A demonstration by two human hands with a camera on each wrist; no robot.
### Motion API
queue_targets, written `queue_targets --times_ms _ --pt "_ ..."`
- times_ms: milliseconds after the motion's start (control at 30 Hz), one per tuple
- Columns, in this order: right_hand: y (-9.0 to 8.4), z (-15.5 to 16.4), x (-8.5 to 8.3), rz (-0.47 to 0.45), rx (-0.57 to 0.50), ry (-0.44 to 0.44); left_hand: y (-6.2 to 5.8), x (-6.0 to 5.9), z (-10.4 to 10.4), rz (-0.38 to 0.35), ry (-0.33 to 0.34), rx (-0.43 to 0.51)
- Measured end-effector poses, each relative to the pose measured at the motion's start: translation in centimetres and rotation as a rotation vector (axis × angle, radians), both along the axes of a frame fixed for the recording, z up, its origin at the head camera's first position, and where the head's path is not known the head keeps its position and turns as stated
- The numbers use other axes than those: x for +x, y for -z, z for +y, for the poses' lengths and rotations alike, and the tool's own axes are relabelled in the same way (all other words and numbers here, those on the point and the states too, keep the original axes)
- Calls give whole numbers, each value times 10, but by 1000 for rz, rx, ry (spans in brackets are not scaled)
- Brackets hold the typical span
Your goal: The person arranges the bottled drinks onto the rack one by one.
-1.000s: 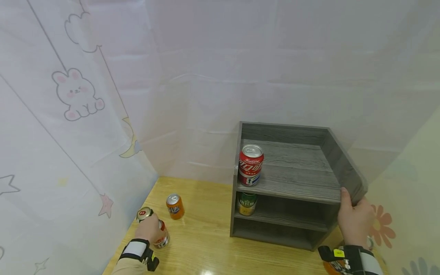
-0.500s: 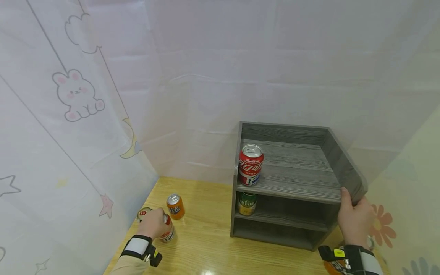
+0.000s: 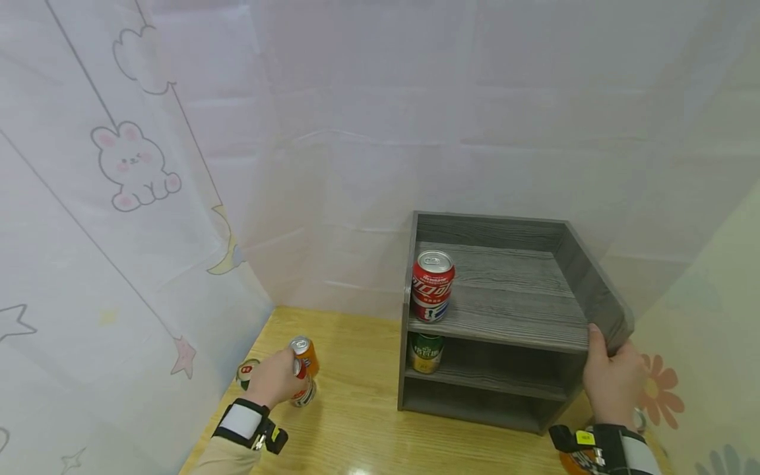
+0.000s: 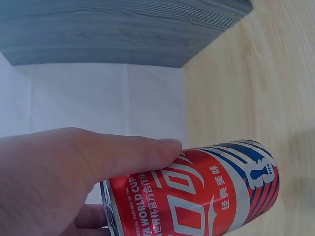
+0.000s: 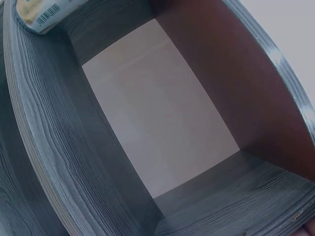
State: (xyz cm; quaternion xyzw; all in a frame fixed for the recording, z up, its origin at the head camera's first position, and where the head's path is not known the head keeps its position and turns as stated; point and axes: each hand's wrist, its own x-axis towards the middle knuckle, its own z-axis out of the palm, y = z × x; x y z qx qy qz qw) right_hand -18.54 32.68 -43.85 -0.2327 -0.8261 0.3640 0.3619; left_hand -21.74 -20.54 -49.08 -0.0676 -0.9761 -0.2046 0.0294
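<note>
My left hand grips a red cola can over the left part of the wooden table. In the left wrist view the thumb lies along the upper side of this red can, which is tilted, its silver top end toward the palm. Right behind it in the head view stands an orange soda can, partly covered. My right hand holds the right side panel of a grey wooden shelf, thumb over the front edge. Only a sliver of that hand shows in the right wrist view.
On the shelf's top level a red cola can stands at the left; a green and yellow can stands below it. Another can is partly hidden behind my left hand. An orange can shows beside my right wrist. Printed sheets hang around the table.
My left hand has moved right and slightly away from me with the red cola can, which now overlaps the orange can. The right hand and shelf have stayed put.
</note>
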Motion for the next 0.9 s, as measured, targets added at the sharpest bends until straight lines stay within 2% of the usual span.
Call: queue_targets --times_ms 233,500,733,900 --pt "0 -1 0 -8 -5 0 -17 -5 12 12 -20 13" --pt "1 1 -1 -10 11 6 -41 -11 27 57 4 48" --pt "2 1 -1 -19 -1 5 -68 -14 40 155 32 92" --pt "0 0 -1 -17 4 7 -82 -15 48 216 33 141"
